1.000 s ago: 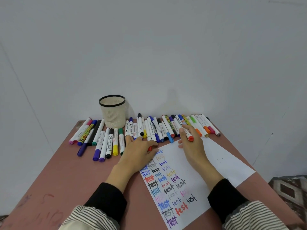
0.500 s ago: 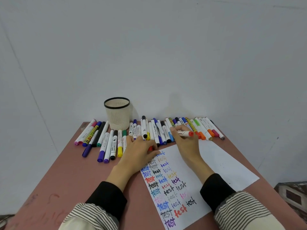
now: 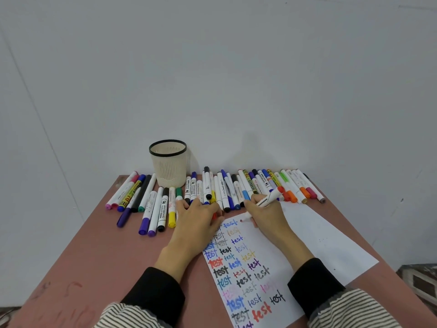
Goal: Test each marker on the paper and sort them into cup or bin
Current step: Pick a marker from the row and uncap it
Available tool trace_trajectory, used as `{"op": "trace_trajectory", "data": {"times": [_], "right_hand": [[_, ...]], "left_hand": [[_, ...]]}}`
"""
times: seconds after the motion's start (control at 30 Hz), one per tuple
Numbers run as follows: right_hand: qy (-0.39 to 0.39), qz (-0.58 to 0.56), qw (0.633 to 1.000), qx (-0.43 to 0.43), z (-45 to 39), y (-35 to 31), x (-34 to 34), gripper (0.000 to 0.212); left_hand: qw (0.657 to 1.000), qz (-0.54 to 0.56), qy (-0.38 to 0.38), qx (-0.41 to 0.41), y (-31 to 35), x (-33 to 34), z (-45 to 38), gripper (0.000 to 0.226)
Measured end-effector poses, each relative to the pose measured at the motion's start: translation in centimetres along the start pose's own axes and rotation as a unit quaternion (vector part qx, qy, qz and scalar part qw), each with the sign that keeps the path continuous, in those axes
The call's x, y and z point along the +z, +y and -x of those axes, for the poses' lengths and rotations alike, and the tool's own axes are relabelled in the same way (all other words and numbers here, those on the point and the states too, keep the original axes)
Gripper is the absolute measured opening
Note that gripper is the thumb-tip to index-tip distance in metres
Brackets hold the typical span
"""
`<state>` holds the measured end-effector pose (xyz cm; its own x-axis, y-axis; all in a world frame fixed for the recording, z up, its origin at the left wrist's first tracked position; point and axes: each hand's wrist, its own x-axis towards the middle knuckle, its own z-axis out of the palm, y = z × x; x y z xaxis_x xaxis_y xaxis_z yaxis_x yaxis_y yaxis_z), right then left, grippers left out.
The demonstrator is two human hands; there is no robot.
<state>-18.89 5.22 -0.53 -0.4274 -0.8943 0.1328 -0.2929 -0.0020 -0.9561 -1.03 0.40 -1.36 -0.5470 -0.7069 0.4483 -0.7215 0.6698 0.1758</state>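
My right hand (image 3: pixel 266 215) grips a white marker with an orange-red end (image 3: pixel 269 198), its tip touching the white paper (image 3: pixel 307 235) near the top of the columns of coloured "test" words. My left hand (image 3: pixel 198 217) rests at the paper's left top corner, fingers curled over a small red cap (image 3: pixel 214 216). A cream cup with a black rim (image 3: pixel 168 162) stands at the back of the table. Several markers lie in a row to the left (image 3: pixel 151 204) and right (image 3: pixel 236 185) of the cup. No bin is in view.
The reddish-brown table (image 3: pixel 94 256) ends at a grey wall behind the cup. Its left and right edges fall off to the floor; a patterned mat (image 3: pixel 421 278) shows at the lower right. My black-cuffed striped sleeves fill the bottom.
My right hand lifted the orange-ended marker out of the row, turned it, and brought its tip down onto the paper. The left hand stayed in place.
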Motion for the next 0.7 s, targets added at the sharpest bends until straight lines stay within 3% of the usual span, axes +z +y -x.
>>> {"op": "trace_trajectory", "data": {"times": [0.3,0.7], "right_hand": [[-0.015,0.053,0.997,-0.049,0.47,0.08,0.32,0.029],[-0.009,0.028,0.999,-0.04,0.38,0.12,0.35,0.029]], "left_hand": [[1.0,0.004,-0.004,-0.006,-0.04,0.25,-0.01,0.021],[0.999,-0.015,-0.023,-0.033,-0.02,0.02,-0.22,0.026]]}}
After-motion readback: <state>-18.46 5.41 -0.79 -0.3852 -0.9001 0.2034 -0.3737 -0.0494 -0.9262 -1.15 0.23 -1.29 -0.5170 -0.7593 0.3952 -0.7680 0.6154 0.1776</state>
